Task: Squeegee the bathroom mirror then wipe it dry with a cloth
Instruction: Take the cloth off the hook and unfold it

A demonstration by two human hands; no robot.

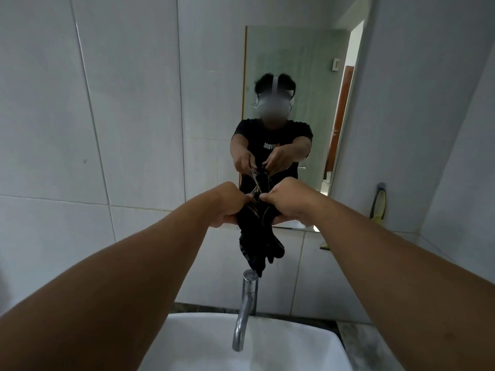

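A tall bathroom mirror (pixel 294 76) hangs on the white tiled wall straight ahead and reflects a person in a black shirt. A dark cloth (pixel 258 236) with pale striped edges hangs bunched between both hands, just in front of the mirror's lower edge. My left hand (pixel 227 206) grips the cloth's left side and my right hand (pixel 288 203) grips its right side, thumbs nearly touching. The cloth's lower end dangles close above the tap. A yellow-green squeegee (pixel 379 207) hangs on the wall right of the mirror.
A chrome tap (pixel 245 311) rises from the wall below the cloth and curves over a white basin (pixel 321 352). A grey stone counter edge (pixel 359 341) lies right of the basin. The side wall stands close on the right.
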